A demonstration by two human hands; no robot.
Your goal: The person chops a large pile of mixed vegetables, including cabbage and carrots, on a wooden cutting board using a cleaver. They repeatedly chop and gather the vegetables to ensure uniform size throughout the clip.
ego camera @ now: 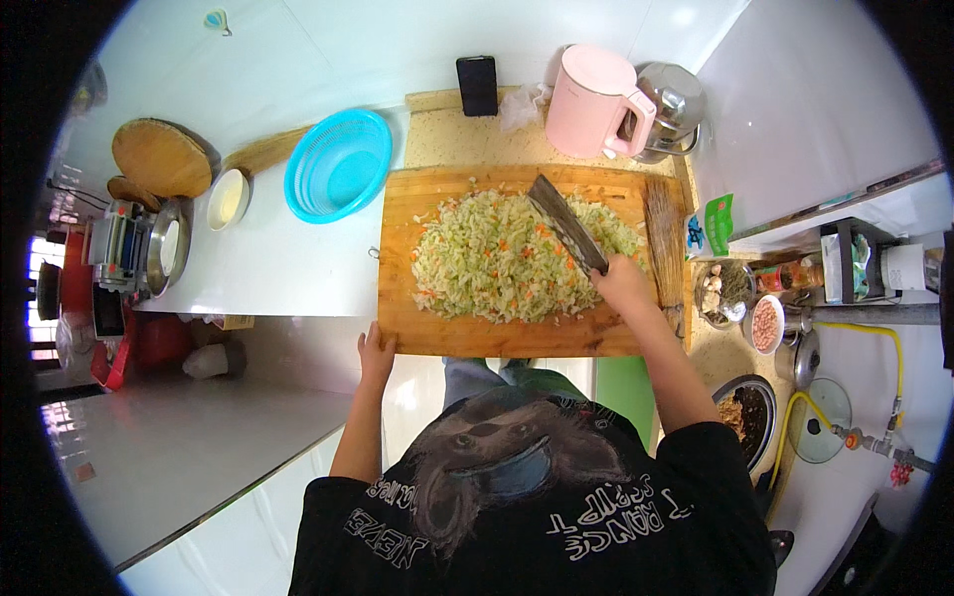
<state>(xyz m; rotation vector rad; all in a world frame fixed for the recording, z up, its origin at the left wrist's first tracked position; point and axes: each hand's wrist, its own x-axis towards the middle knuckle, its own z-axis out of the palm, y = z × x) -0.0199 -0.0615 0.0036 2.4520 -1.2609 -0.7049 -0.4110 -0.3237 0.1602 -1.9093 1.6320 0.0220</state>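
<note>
A large wooden cutting board (462,344) lies in front of me. Spread over its middle is a wide heap of finely chopped pale green vegetable (484,253) with orange bits, perhaps carrot. My right hand (622,284) grips the handle of a dark-bladed cleaver (566,222), held at a slant over the right part of the heap; bits cling along the blade. At the board's front left corner, my left hand (377,352) holds the edge, its fingertips partly against the side. A straw whisk broom (663,246) lies along the board's right side.
A blue plastic basket (339,167) stands left of the board. Behind it are a black phone (477,86), a pink electric kettle (589,100) and a steel pot (674,104). At right sit a bowl of peanuts (766,325), a glass lid (820,421) and a yellow hose (898,357).
</note>
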